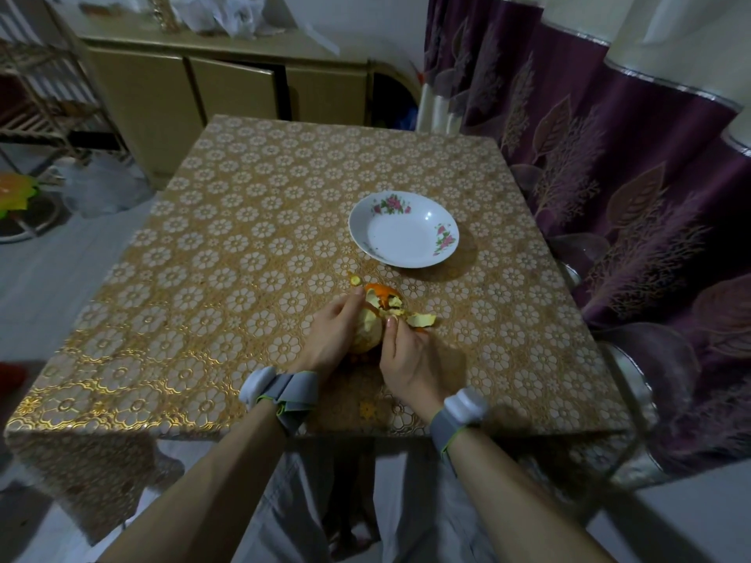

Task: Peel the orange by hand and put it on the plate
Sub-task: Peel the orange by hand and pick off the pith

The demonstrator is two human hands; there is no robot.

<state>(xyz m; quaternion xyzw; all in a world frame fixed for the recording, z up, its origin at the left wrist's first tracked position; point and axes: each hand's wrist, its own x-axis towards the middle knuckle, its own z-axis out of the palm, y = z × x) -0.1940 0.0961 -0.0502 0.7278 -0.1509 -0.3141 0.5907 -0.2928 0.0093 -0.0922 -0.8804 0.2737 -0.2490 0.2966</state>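
The orange is partly peeled, its pale pith showing, and sits low over the table between both hands. My left hand grips it from the left, fingers curled round its far side. My right hand pinches a strip of peel that hangs off to the right. More loosened peel, orange outside, curls at the fruit's far end. A white plate with pink flower prints stands beyond the hands, with nothing on it.
A small peel scrap lies on the table just past my left hand. The table has a gold floral cloth. Purple curtains hang at the right, and a beige cabinet stands behind the table.
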